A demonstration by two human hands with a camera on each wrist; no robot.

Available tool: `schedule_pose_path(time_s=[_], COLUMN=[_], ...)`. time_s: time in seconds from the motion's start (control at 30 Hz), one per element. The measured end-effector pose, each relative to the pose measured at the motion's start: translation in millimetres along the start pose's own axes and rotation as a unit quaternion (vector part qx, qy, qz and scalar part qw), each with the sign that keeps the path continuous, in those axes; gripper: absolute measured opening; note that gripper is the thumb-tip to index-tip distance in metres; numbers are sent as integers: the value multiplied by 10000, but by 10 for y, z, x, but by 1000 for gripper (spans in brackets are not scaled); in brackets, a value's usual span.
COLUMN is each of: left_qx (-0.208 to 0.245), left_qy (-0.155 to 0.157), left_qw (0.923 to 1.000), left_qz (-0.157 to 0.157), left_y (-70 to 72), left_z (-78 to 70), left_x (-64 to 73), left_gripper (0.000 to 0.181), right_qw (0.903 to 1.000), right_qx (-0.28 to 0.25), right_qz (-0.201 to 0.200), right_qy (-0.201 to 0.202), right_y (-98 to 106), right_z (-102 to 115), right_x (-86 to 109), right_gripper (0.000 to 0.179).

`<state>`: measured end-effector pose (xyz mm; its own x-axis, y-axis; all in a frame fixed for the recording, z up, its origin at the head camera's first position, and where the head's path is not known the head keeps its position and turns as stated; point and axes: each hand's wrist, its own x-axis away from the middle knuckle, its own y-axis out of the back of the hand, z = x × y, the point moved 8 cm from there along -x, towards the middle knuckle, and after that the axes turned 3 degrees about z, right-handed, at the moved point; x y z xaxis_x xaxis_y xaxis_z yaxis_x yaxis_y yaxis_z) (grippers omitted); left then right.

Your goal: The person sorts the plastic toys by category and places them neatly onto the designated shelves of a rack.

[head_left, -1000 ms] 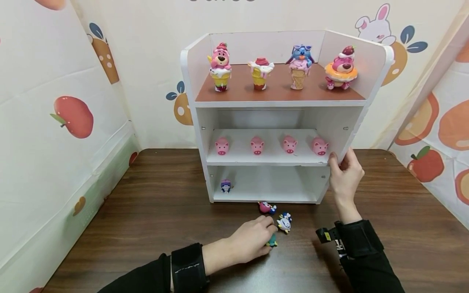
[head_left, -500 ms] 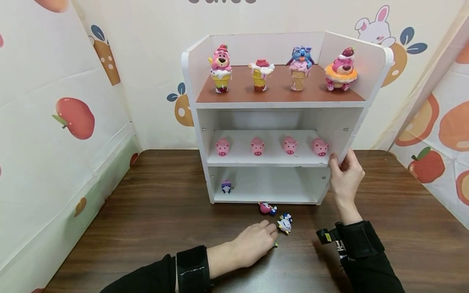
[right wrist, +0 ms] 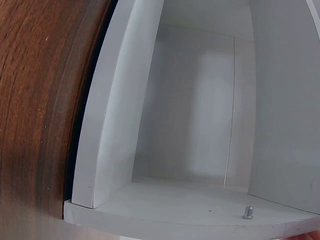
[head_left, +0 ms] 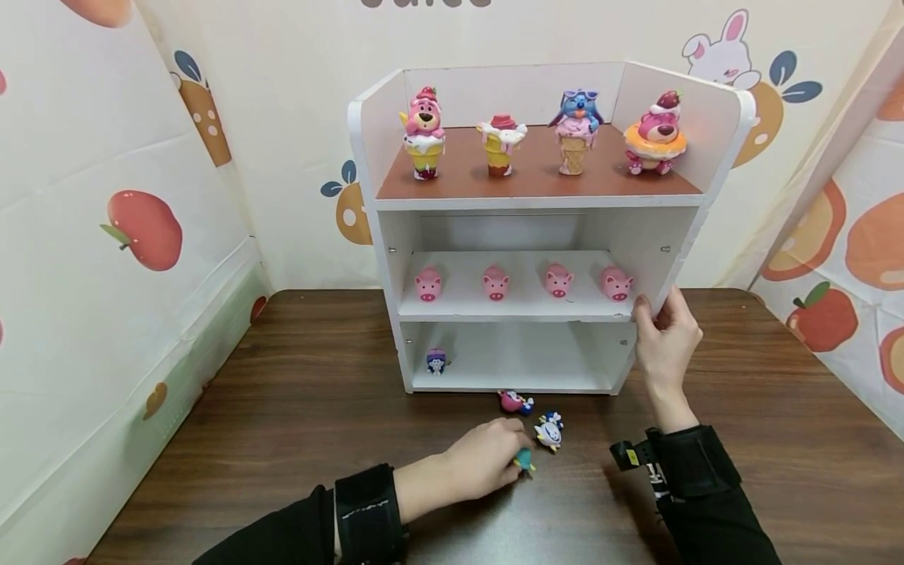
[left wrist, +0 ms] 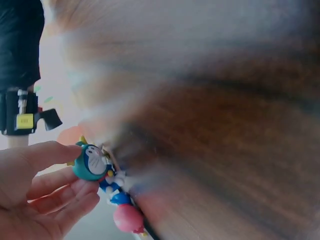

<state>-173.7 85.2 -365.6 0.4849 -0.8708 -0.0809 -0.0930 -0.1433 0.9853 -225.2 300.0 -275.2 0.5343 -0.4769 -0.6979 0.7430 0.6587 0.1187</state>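
My left hand (head_left: 483, 461) is low over the table, in front of a white shelf unit (head_left: 504, 202). Its thumb and fingers pinch a small teal-headed cat figurine (left wrist: 89, 162) with a white whiskered face. Just beyond lie a white-and-blue figurine (head_left: 548, 433) and a pink-and-blue figurine (head_left: 512, 402), near the unit's front edge. My right hand (head_left: 665, 341) grips the front edge of the unit's right side panel, thumb in front; some of its fingers are hidden behind the panel. In the right wrist view only a sliver of that hand shows at the lower right corner.
A purple-hatted figurine (head_left: 435, 361) stands at the left of the bottom shelf (head_left: 523, 369). Several pink pig figures line the middle shelf (head_left: 523, 307). Ice-cream-style figures stand on the brown top shelf (head_left: 537, 184). A metal shelf pin (right wrist: 248, 213) juts from the side panel.
My left hand covered most of the teal-headed cat figurine half a second ago; now it has turned and drawn slightly back, showing the figurine at its fingertips. The right hand stays put.
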Motion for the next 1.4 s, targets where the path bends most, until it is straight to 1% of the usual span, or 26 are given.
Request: schedule_pose_path(time_s=[0.03,0.1,0.17,0.23,0.33,0.4,0.47,0.53,0.57,0.63,0.67,0.87,1.07,1.1,1.13,1.23,1.3,1.33,1.4], left_qx=[283,856,1356,1742,2367,2775,3109,3302,3339,3348,3350,3202,3234,3164,3014,2313,1776,1527,1145], left_qy=[74,246,435,577,810,973,1125,1244,1269,1311,1330,1296,1237,1233,1220,1142,1110,1093,1057], left_qw=[9996,9960,9898,9829,9679,9553,9433,9353,9337,9330,9327,9384,9381,9406,9456,9661,9777,9819,9874], left_qz=[-11,-42,-71,-151,-257,-303,-311,-255,-223,-162,-126,-90,-27,-22,-36,-116,-180,-226,-290], left_y=[9,27,40,49,44,29,6,-15,-23,-26,-25,-18,-21,-18,-11,20,45,60,78], left_z=[37,114,194,269,387,466,539,595,615,646,655,679,661,654,644,590,538,509,453], left_x=[-5,-10,-11,-10,-2,9,20,33,36,42,45,45,42,41,39,21,11,6,-3], left_gripper=[19,19,19,19,19,20,19,19,19,19,19,21,27,29,30,35,39,40,43], right_qw=[10000,10000,10000,10000,10000,10000,10000,10000,10000,10000,10000,10000,10000,10000,10000,10000,10000,10000,10000], right_qx=[-2,10,23,44,53,36,7,-13,-12,-4,-1,-40,-16,-12,-14,-13,-22,-19,-13], right_qz=[6,7,1,-16,-24,-26,-10,-3,0,-4,-6,1,9,14,16,31,35,30,15], right_qy=[-2,-8,-13,-11,-22,-32,-41,-44,-38,-28,-27,-57,-58,-57,-60,-64,-67,-73,-67], right_y=[0,0,0,3,4,2,-2,-4,-5,-5,-5,-7,-5,-5,-6,-8,-8,-7,-4], right_z=[0,-4,-9,-10,-11,-11,-12,-11,-9,-5,-3,-5,-8,-8,-8,-10,-12,-13,-12], right_x=[0,1,1,1,1,1,2,2,2,-2,-4,-6,-1,-1,-1,-1,-1,0,0], right_gripper=[29,29,30,29,29,29,29,29,29,30,30,31,31,31,30,31,31,31,31])
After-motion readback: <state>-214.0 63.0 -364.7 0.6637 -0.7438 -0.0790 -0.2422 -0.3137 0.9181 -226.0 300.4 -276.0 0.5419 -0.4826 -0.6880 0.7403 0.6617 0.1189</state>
